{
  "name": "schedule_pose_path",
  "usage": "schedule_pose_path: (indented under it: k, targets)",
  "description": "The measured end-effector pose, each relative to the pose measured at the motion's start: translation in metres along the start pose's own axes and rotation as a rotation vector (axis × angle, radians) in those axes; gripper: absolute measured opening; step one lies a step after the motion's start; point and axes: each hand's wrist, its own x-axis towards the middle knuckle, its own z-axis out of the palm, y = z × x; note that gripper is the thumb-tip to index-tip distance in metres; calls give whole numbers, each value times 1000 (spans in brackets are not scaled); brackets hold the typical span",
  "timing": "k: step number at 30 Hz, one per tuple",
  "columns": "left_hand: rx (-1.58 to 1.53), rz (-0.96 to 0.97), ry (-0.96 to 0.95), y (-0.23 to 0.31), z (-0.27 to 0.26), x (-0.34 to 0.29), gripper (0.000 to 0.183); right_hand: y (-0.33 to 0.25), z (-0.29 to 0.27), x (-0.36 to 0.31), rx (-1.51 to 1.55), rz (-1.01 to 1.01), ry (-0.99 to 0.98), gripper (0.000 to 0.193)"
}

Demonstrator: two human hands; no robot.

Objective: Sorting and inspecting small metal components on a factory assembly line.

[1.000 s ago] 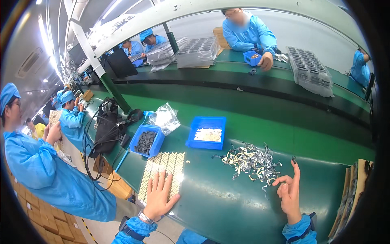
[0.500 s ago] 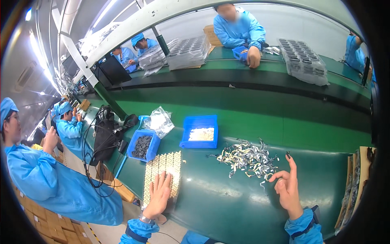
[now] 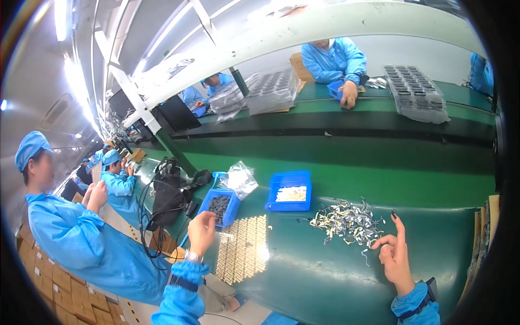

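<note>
My left hand [image 3: 201,234] is raised at the near edge of a blue bin [image 3: 234,208] of small black pieces [image 3: 219,207]. Its fingers are curled together, and whatever they hold is too small to make out. Below and to the right of that hand lies a cream-coloured sheet [image 3: 242,249] of small pieces set in slanted rows. My right hand [image 3: 397,261] is held over the table, index finger stretched up and the other fingers partly bent. A tiny dark piece [image 3: 394,214] shows at the index fingertip. Just left of this hand is a loose pile of short black, white and yellowish parts [image 3: 346,221].
Behind the sheet stands another blue bin [image 3: 306,189] with pale pieces. A clear plastic bag [image 3: 239,180] and a black bag with cables [image 3: 170,192] lie at the left. Cardboard [image 3: 476,249] lines the right edge. Co-workers in blue sit opposite and stand at left.
My left hand has lifted off the cream sheet and moved up to the bin of black pieces, its spread fingers now curled. The right hand keeps its pose. The whole view has shifted.
</note>
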Motion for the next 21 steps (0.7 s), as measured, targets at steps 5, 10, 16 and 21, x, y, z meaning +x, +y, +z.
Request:
schedule_pose_path:
  k: [5,10,16,21]
  targets:
    - [266,16,-139,-14,13,26,24,5,-1,2,14,-7,5,83]
    - [334,97,-128,-18,11,28,23,3,1,3,15,-12,-10,84]
    - [251,95,-129,-25,14,31,17,1,1,3,16,-8,-16,83]
    - [44,1,-109,-30,8,40,9,0,1,2,32,6,-10,83]
